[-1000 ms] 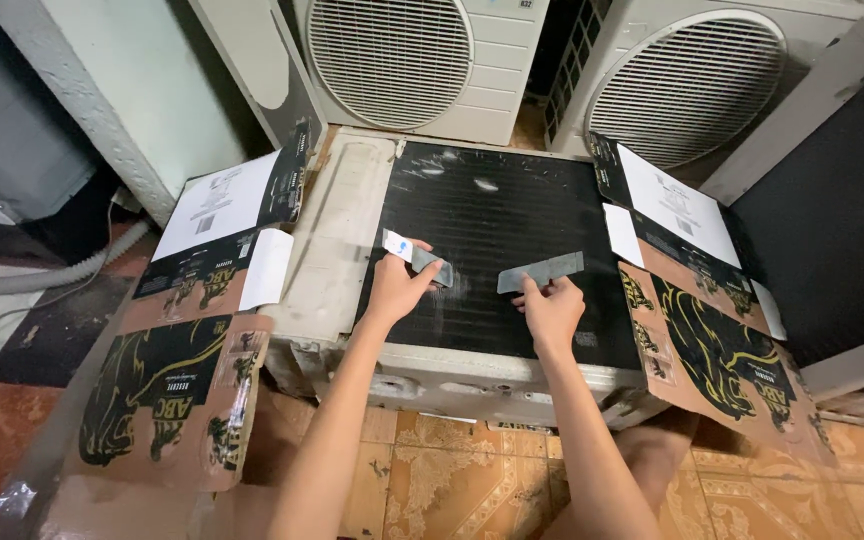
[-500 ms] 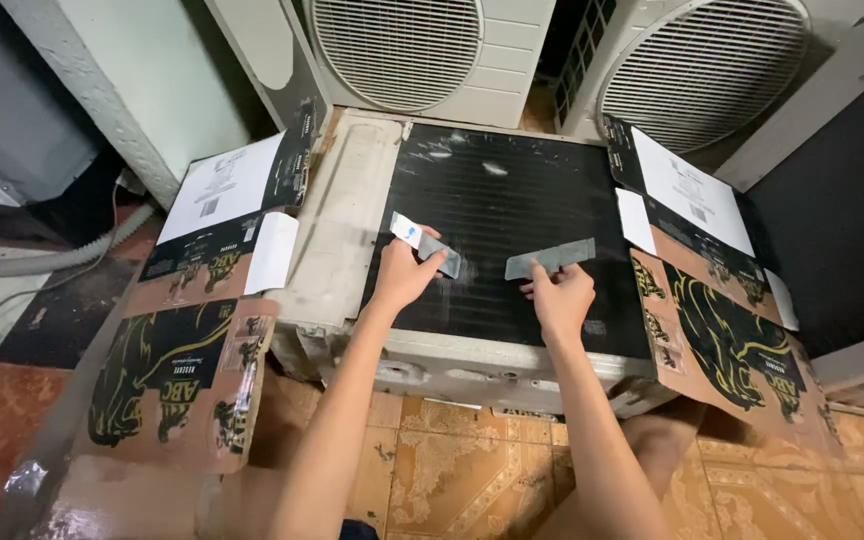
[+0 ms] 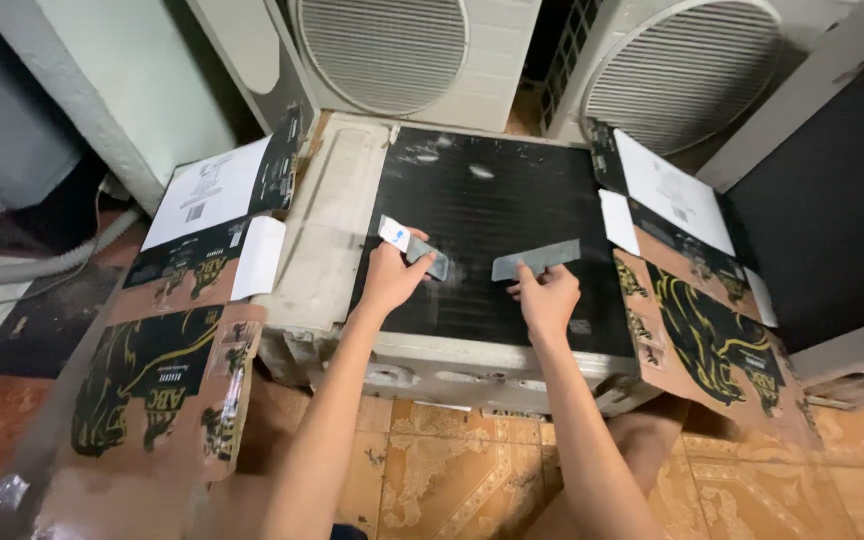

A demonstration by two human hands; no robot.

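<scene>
Left hand (image 3: 390,278): clenched on a small grey strip (image 3: 414,246) with a white end, pinched between thumb and fingers, held just above the black grille (image 3: 492,215) near its left edge.
Right hand (image 3: 546,298): fingers pressing down on a second grey strip (image 3: 536,259), which lies flat on the grille right of centre (whether it is gripped or only pinned I cannot tell).
Unit: an air-conditioner unit (image 3: 327,240) lying on its back, the grille facing up, pale casing along its left and front edges.
Carton flaps: a left flap (image 3: 167,350) and a right flap (image 3: 712,330), brown with black and yellow print, folded outward from the unit's two sides.
Behind: two more fan units (image 3: 402,50) standing upright against the far edge.
Floor (image 3: 442,480): orange patterned tiles.
</scene>
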